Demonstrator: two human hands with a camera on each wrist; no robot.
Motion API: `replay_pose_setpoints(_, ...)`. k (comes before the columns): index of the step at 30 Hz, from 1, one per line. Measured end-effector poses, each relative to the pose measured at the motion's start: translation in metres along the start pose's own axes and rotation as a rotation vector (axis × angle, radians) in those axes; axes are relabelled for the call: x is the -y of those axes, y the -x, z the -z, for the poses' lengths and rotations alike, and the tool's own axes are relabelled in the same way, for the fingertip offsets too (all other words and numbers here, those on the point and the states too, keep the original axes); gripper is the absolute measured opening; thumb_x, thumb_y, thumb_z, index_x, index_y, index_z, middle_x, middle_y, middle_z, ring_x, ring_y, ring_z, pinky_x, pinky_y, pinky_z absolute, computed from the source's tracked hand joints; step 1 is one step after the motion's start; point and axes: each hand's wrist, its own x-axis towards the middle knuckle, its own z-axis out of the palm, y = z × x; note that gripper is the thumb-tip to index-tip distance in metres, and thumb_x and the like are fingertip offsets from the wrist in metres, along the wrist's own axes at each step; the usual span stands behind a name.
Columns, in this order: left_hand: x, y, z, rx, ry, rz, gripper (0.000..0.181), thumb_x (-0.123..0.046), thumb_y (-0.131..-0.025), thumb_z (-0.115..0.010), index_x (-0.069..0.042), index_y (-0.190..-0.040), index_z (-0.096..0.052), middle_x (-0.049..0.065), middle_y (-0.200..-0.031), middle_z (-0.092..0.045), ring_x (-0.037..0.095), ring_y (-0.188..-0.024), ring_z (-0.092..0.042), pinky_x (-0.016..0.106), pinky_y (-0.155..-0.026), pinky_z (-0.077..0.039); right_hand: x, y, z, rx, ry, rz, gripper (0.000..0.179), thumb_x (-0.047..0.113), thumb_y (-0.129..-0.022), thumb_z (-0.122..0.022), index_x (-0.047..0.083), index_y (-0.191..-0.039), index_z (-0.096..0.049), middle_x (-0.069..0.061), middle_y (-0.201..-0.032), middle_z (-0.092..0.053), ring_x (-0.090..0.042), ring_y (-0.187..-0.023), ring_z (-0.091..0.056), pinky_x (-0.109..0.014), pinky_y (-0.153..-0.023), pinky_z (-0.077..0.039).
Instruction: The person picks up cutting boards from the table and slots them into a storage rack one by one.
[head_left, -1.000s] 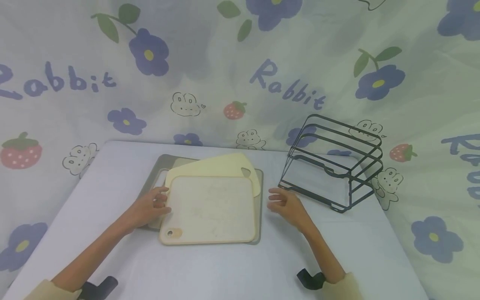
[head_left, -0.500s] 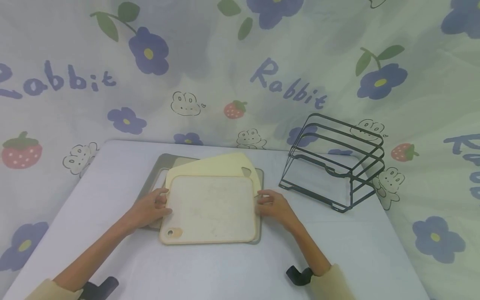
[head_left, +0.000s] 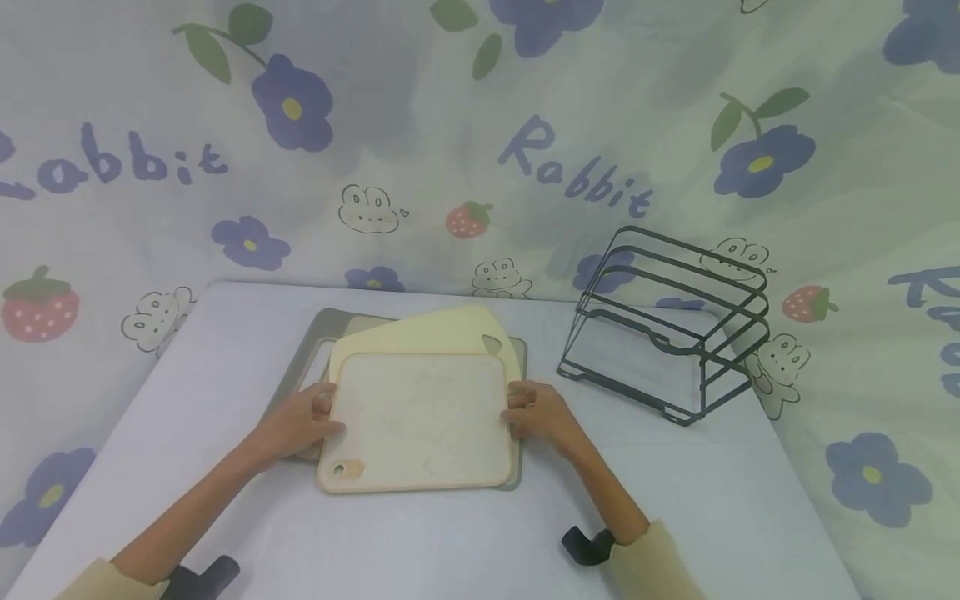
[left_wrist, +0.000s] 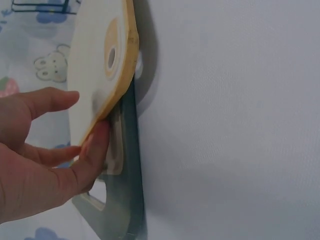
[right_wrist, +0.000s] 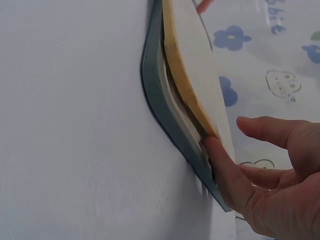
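A cream cutting board [head_left: 420, 421] with a tan edge and a small hole in its near left corner lies on top of a stack. My left hand [head_left: 300, 423] holds its left edge, fingertips tucked at the rim and thumb over the face. At the right edge, my right hand [head_left: 542, 414] has its fingers against the rim and its thumb above the face. Beneath lies a pale yellow cutting board [head_left: 420, 332] with a corner hole. A grey-green cutting board [head_left: 309, 350] is lowest, mostly covered.
A black wire rack [head_left: 663, 333] with several slots stands on the white table [head_left: 420, 550], right of the stack. Behind the table hangs a cloth [head_left: 420, 125] printed with flowers, rabbits and strawberries.
My right hand has moved left from beside the stack to the cream board's right edge. My left hand has stayed at the left edge, and the cream board's near left corner has shifted slightly.
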Motion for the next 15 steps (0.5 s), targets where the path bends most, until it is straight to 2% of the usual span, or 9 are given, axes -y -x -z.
replay_pose_setpoints(6,0.0006,0.0001,-0.0022,-0.003,0.033,0.019,0.077,-0.012,-0.086,-0.072,0.020,-0.142,-0.030,0.034,-0.113,-0.061,0.028,-0.087,-0.066,0.039,-0.075,-0.056,0.0032,0.0027,-0.0019,0.006,0.054,0.003,0.071,0.012,-0.082,-0.075,-0.003,-0.144,-0.046,-0.018,-0.117,-0.066,-0.024,-0.088,-0.069,-0.034,-0.074,-0.060)
replay_pose_setpoints(9,0.0033,0.0002,-0.0046,-0.016,0.066,0.017,0.076,-0.010,-0.086,-0.072,0.020,-0.142,-0.031,0.034,-0.113,-0.062,0.031,-0.088,-0.067,0.037,-0.074,-0.057,0.0024,0.0031,-0.0031,0.016,0.050,0.013,0.071,0.011,-0.081,-0.075,-0.004,-0.144,-0.046,-0.019,-0.116,-0.065,-0.026,-0.090,-0.069,-0.035,-0.075,-0.060)
replay_pose_setpoints(15,0.0038,0.0040,-0.0076,-0.042,0.100,0.027,0.074,-0.010,-0.088,-0.070,0.020,-0.142,-0.030,0.036,-0.117,-0.060,0.041,-0.100,-0.065,0.042,-0.079,-0.058,0.0007,0.0040,-0.0047,0.018,0.040,0.025,0.068,0.008,-0.081,-0.073,-0.003,-0.143,-0.048,-0.018,-0.113,-0.064,-0.027,-0.090,-0.068,-0.035,-0.073,-0.060)
